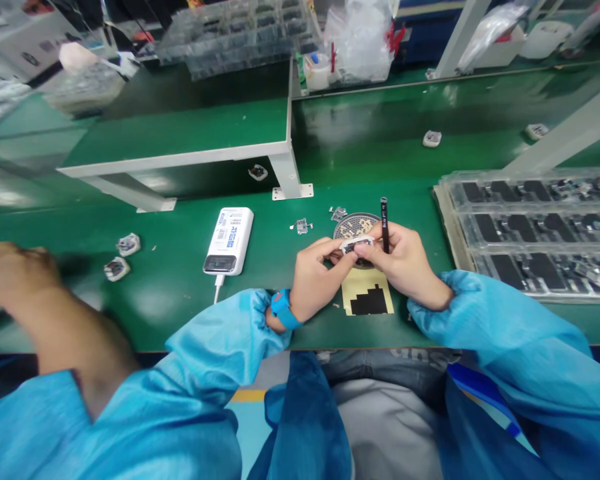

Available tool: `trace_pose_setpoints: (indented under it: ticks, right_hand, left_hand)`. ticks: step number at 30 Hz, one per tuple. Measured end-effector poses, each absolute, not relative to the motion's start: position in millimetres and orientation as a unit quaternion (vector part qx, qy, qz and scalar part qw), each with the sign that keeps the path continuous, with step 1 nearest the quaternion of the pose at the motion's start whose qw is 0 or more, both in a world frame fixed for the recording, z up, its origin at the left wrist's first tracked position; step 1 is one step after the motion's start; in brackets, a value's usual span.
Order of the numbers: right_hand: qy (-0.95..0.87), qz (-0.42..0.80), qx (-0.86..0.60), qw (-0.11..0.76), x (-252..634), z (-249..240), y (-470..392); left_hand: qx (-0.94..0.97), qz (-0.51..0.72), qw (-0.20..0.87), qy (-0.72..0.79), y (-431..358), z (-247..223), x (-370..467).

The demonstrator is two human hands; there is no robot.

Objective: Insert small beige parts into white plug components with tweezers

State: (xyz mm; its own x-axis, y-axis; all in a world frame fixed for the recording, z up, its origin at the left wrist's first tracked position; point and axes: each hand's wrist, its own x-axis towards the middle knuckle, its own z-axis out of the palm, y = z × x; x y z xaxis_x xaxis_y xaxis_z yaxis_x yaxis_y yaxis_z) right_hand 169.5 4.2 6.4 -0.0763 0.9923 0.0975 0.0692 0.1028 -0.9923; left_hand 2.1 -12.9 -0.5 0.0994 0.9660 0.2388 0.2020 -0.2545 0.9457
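Note:
Between both hands is a small white plastic housing [349, 245] with dark parts inside, held above a round dish [347, 223] of tiny pale pieces. My left hand [317, 280], with a blue wrist strap [283, 308], pinches the housing's left end. My right hand [403, 263] grips its right side with thumb and fingertips; a black pen-like tool [384, 223] stands upright in the same hand. Just below lies a yellow sheet [350, 287] with a black stepped adhesive shape [371, 302]. Two small metal-like parts [303, 226] rest left of the dish.
A white power bank [233, 230] with a cable lies left. Two white housings [117, 269] sit farther left, near a co-worker's arm [70, 320]. Clear trays [540, 230] of dark parts stand right. A green-topped metal shelf [205, 133] rises behind; more housings [432, 139] lie at the back.

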Motion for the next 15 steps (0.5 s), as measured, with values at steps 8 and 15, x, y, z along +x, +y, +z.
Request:
trace_pose_setpoints:
  ticks: [8, 15]
  right_hand:
    - [-0.607, 0.446, -0.476, 0.453, 180, 1, 14]
    - [-0.724, 0.233, -0.45, 0.469, 192, 14, 12]
  left_hand:
    - [0.631, 0.482, 0.414, 0.445, -2, -1, 2]
    - [0.721, 0.456, 0.286, 0.437, 1, 0, -5]
